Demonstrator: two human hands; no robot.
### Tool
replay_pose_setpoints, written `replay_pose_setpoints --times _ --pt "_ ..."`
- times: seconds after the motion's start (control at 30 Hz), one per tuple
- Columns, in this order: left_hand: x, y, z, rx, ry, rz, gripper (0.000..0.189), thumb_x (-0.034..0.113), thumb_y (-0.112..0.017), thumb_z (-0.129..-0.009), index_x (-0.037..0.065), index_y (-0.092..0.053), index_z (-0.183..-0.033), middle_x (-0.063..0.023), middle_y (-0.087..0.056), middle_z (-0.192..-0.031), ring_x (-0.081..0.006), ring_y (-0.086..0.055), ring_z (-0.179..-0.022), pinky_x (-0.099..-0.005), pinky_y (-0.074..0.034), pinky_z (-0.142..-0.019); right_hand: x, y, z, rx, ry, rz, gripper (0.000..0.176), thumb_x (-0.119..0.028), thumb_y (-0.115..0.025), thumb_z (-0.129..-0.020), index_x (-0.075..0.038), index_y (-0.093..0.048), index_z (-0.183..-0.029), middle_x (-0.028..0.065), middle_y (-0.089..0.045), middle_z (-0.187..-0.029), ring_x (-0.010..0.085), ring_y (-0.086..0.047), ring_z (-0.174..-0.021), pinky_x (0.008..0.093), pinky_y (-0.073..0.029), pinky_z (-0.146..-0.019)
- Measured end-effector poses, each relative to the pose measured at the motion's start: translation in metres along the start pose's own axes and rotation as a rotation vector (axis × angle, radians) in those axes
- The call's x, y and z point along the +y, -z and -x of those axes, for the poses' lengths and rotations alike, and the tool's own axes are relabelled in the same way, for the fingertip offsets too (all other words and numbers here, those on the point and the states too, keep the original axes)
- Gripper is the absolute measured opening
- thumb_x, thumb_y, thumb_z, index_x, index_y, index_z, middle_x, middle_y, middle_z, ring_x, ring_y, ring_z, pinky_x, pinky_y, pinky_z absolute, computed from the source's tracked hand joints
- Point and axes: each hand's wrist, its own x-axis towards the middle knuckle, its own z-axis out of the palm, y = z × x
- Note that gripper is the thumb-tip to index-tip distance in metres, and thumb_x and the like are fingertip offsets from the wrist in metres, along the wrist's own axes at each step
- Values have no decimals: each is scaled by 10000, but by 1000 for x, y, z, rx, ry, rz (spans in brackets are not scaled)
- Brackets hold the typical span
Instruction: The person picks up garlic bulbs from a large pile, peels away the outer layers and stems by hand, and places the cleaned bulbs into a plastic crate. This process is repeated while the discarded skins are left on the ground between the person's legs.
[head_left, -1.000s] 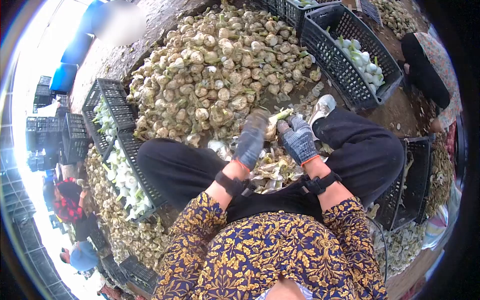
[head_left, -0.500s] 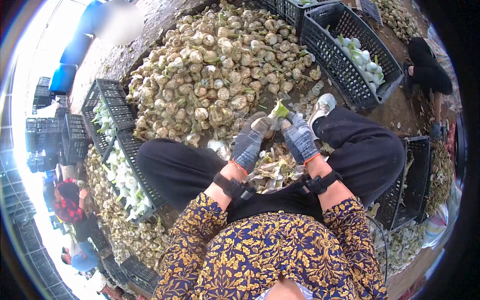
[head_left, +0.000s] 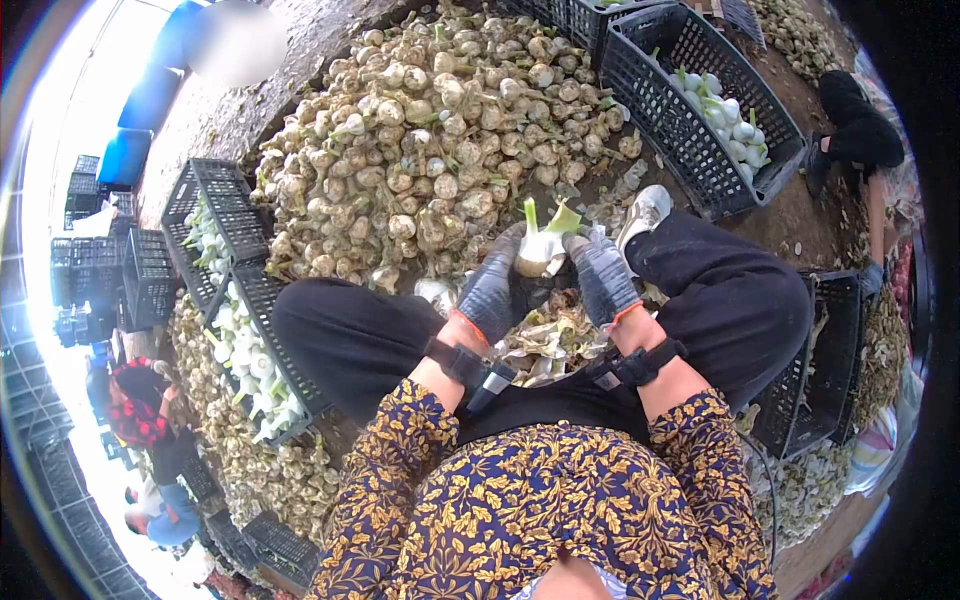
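Observation:
A garlic bulb point(head_left: 541, 252) with a short green stem is held upright between my two gloved hands, its white inner layer exposed above a brownish base. My left hand point(head_left: 491, 277) grips it from the left. My right hand point(head_left: 601, 276) is closed at its other side, where a strip of outer skin point(head_left: 564, 217) bends away from the stem. The fingertips of both hands are partly hidden. Below the hands, a heap of peeled skins point(head_left: 547, 340) lies between my legs.
A large pile of unpeeled garlic point(head_left: 430, 150) lies ahead. Crates of white peeled bulbs stand at left point(head_left: 275, 335) and at upper right point(head_left: 690, 165). Another dark crate point(head_left: 832, 345) sits at right. One co-worker point(head_left: 860, 130) is at far right, others at far left.
The bulb has come up into view between my hands, and its outer skin now parts from the stem toward the right. My hands have turned slightly apart.

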Motion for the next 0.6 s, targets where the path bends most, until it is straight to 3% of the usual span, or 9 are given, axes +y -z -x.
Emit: replay_pose_setpoints --times 0.07,0.1,0.17,0.2,0.23,0.3,0.33,0.47,0.6 --pt "-6 -12 1 331 -253 -498 426 374 -519 -843 52 -487 -1120 -79 -527 -1096 -142 -552 -895 -263 -484 -703 -5 -6 6 222 425 633 267 -201 -508 -802 46 -555 -891 203 -566 -798 328 -550 -734 381 -434 -675" --pt "-10 -3 -3 333 -253 -497 426 374 -519 -843 52 -487 -1120 -79 -527 -1096 -142 -552 -895 -263 -484 -703 -1 -6 4 220 424 633 267 -201 -508 -802 46 -555 -891 203 -566 -798 328 -550 -734 381 -434 -675" --pt "-18 22 -11 470 -906 -1489 527 365 -503 -851 -5 -400 -1212 -112 -564 -1015 -201 -566 -788 -283 -454 -732 8 -7 1 239 588 725 237 -163 -515 -781 43 -555 -891 220 -567 -805 354 -548 -763 390 -436 -693" --pt "-22 18 -7 545 -938 -1641 506 351 -506 -850 -7 -425 -1198 -98 -573 -972 -186 -557 -797 -287 -440 -747 -7 -10 10 192 596 888 258 -174 -510 -822 47 -543 -952 205 -574 -881 335 -541 -824 348 -427 -747" --pt "-21 14 -5 549 -937 -1641 506 351 -506 -850 -7 -425 -1198 -98 -573 -972 -186 -557 -797 -287 -440 -747 -6 -11 12 188 596 888 258 -174 -510 -822 47 -543 -952 205 -574 -881 335 -541 -824 348 -427 -747" --pt "-15 2 -4 502 -583 -931 418 327 -500 -855 10 -504 -1127 -81 -581 -932 -163 -552 -791 -279 -451 -708 -5 -13 12 135 643 863 248 -154 -520 -774 44 -554 -919 239 -563 -835 368 -544 -796 384 -436 -714" --pt "-6 -20 6 509 -409 -906 341 296 -454 -889 43 -506 -1112 -42 -588 -954 -141 -565 -823 -241 -459 -716 -3 -14 10 124 424 593 256 -164 -524 -791 43 -552 -937 221 -574 -843 325 -556 -787 358 -438 -717" --pt "-7 6 -12 369 -400 -457 279 298 -395 -905 99 -536 -1040 -36 -584 -942 -138 -569 -794 -276 -502 -672 4 -8 -1 9 131 -51 258 -174 -518 -824 40 -546 -966 156 -597 -845 223 -555 -782 312 -435 -727" --pt "-8 11 -17 314 -387 -370 269 299 -407 -899 104 -538 -1031 -29 -589 -921 -132 -570 -771 -244 -491 -610 0 -5 5 -34 325 385 254 -172 -513 -833 45 -540 -963 119 -602 -850 201 -562 -773 303 -445 -704"
